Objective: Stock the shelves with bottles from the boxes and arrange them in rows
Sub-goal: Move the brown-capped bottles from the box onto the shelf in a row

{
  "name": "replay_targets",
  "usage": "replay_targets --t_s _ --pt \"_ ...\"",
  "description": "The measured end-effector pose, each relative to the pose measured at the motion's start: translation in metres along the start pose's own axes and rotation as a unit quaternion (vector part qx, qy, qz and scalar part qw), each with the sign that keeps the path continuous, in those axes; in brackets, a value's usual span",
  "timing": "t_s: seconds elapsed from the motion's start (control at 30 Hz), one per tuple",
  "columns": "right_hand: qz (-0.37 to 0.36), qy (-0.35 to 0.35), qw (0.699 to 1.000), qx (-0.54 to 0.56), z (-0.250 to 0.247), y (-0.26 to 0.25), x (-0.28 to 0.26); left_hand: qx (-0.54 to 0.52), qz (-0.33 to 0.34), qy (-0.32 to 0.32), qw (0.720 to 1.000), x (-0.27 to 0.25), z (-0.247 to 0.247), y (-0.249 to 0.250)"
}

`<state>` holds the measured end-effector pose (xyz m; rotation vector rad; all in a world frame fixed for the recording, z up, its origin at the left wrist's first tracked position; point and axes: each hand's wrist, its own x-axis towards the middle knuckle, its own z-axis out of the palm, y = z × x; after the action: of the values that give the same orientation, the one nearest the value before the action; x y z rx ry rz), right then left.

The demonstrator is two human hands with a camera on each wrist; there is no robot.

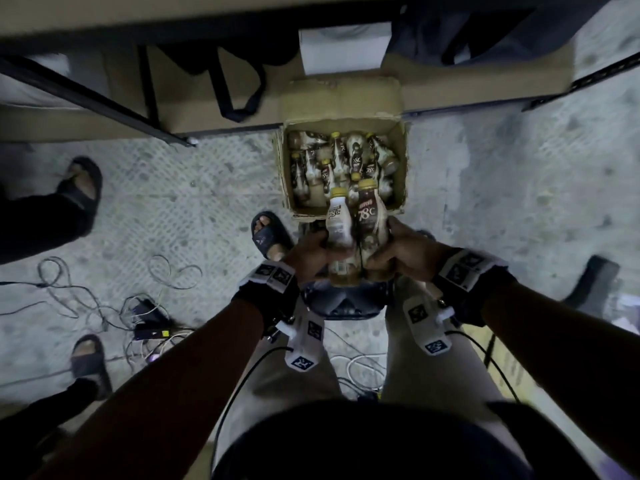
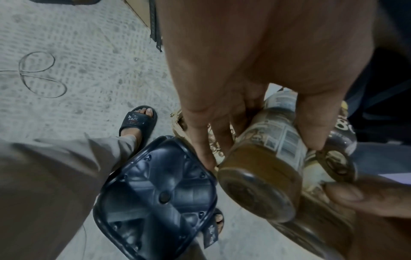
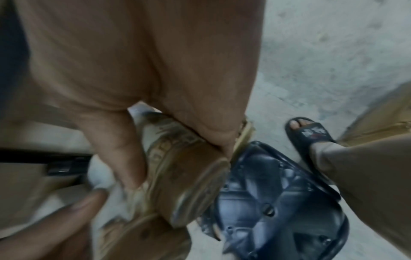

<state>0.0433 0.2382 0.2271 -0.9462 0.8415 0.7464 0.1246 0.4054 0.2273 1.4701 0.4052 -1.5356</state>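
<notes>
An open cardboard box on the floor holds several yellow-capped drink bottles lying loose. Just in front of it, both hands hold bottles side by side, caps pointing towards the box. My left hand grips a white-labelled bottle; in the left wrist view its brown base faces the camera between the fingers of that hand. My right hand grips a brown-labelled bottle, whose base shows under that hand. A further bottle lies blurred below them.
A dark blue plastic stool stands between my legs under the hands. The low shelf behind the box carries a black bag and a white box. Cables and another person's sandalled feet are on the left floor.
</notes>
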Motion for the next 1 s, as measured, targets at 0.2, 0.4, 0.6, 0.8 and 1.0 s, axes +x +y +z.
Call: replay_targets --t_s 0.2,0.4,0.6,0.8,1.0 --pt "-0.053 -0.002 0.998 -0.032 0.027 -0.054 -0.086 -0.063 0.028 0.014 0.998 -0.08 0.026 0.035" --pt "-0.114 0.003 0.993 -0.018 0.034 -0.096 -0.143 -0.016 0.125 -0.004 0.992 -0.132 0.044 0.091" --pt "-0.217 -0.01 0.976 0.022 0.045 -0.155 -0.185 0.039 0.245 -0.05 0.967 -0.175 0.06 0.167" --pt "-0.313 -0.02 0.949 -0.014 0.064 -0.225 -0.225 0.084 0.355 -0.032 0.93 -0.216 0.066 0.238" --pt "-0.41 -0.031 0.906 -0.096 0.099 -0.295 -0.275 0.112 0.448 -0.046 0.886 -0.273 0.052 0.309"
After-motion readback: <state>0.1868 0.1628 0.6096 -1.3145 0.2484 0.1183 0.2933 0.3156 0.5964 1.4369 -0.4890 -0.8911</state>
